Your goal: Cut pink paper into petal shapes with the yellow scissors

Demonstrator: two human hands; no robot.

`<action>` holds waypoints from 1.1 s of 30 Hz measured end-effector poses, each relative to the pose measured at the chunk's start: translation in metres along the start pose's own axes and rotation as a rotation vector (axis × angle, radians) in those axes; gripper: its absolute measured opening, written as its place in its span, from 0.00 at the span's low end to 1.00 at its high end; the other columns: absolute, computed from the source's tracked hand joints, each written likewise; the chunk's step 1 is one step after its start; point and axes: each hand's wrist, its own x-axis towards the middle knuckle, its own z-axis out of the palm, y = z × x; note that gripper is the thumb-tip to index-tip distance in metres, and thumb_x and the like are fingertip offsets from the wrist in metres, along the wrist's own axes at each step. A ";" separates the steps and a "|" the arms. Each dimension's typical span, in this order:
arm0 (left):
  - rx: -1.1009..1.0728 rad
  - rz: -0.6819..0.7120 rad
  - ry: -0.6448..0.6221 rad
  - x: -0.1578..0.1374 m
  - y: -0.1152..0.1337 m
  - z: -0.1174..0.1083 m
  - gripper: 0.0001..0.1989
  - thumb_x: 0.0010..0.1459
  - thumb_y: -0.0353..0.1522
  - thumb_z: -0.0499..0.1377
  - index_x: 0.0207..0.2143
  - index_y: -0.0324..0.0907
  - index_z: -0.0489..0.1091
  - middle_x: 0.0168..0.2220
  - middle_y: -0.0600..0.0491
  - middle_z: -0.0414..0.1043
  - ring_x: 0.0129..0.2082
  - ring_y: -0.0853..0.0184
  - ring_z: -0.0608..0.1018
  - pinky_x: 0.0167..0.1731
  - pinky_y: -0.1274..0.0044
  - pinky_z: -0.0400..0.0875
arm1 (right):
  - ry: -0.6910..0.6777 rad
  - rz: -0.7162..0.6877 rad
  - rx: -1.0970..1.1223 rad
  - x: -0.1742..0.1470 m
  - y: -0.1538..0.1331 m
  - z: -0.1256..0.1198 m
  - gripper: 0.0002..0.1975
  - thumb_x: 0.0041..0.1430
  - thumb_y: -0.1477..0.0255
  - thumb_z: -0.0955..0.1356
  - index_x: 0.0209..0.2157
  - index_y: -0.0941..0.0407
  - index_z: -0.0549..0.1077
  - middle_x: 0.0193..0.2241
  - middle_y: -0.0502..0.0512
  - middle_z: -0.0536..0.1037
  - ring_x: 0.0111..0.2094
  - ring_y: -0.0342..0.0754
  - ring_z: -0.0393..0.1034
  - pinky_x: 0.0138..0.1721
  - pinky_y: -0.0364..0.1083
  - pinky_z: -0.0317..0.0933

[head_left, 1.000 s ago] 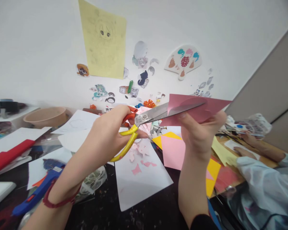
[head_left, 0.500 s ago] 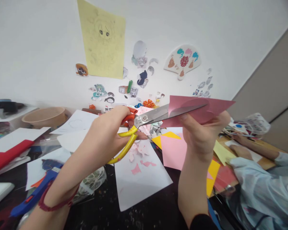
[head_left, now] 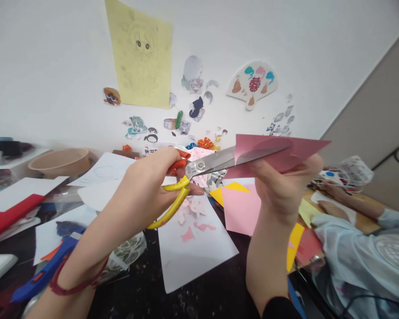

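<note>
Red and yellow on the scissors handles. Dusky pink across the paper sheet. Multicoloured on white across the fan.

The white fan reads "囍" (in red)

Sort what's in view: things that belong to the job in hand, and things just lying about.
In use:
- scissors, in the left hand
- dark pink paper, in the right hand

Apparently just lying about:
- blue tool
- bowl
- bag

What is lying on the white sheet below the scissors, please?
Pink scraps lie on the sheet. The left hand and scissors cover its upper left part, so anything there is hidden.
</note>
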 end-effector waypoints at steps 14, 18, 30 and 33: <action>-0.022 0.019 -0.002 -0.002 -0.002 -0.002 0.23 0.60 0.48 0.60 0.27 0.45 0.52 0.24 0.59 0.57 0.22 0.71 0.55 0.25 0.75 0.51 | -0.007 -0.017 -0.015 0.000 0.003 -0.003 0.10 0.45 0.77 0.78 0.29 0.48 0.81 0.26 0.44 0.81 0.28 0.46 0.75 0.28 0.46 0.70; -0.025 0.021 -0.005 -0.002 -0.002 -0.001 0.23 0.59 0.46 0.61 0.26 0.45 0.51 0.25 0.59 0.56 0.22 0.71 0.54 0.25 0.75 0.50 | -0.009 -0.017 -0.025 0.000 0.002 -0.004 0.09 0.44 0.76 0.78 0.28 0.49 0.80 0.25 0.44 0.80 0.27 0.45 0.73 0.27 0.46 0.68; -0.031 0.003 -0.018 -0.001 -0.001 -0.003 0.23 0.58 0.45 0.62 0.26 0.45 0.50 0.25 0.59 0.57 0.23 0.71 0.57 0.25 0.75 0.51 | -0.015 -0.025 -0.031 0.001 0.001 -0.004 0.07 0.46 0.75 0.78 0.27 0.50 0.79 0.24 0.44 0.78 0.26 0.44 0.72 0.26 0.45 0.68; -0.059 -0.016 -0.032 0.000 0.000 -0.002 0.20 0.58 0.43 0.61 0.26 0.45 0.52 0.26 0.57 0.61 0.25 0.69 0.63 0.26 0.74 0.52 | -0.012 -0.008 -0.046 0.000 0.002 -0.004 0.07 0.46 0.74 0.78 0.28 0.49 0.80 0.25 0.45 0.79 0.27 0.46 0.74 0.27 0.46 0.69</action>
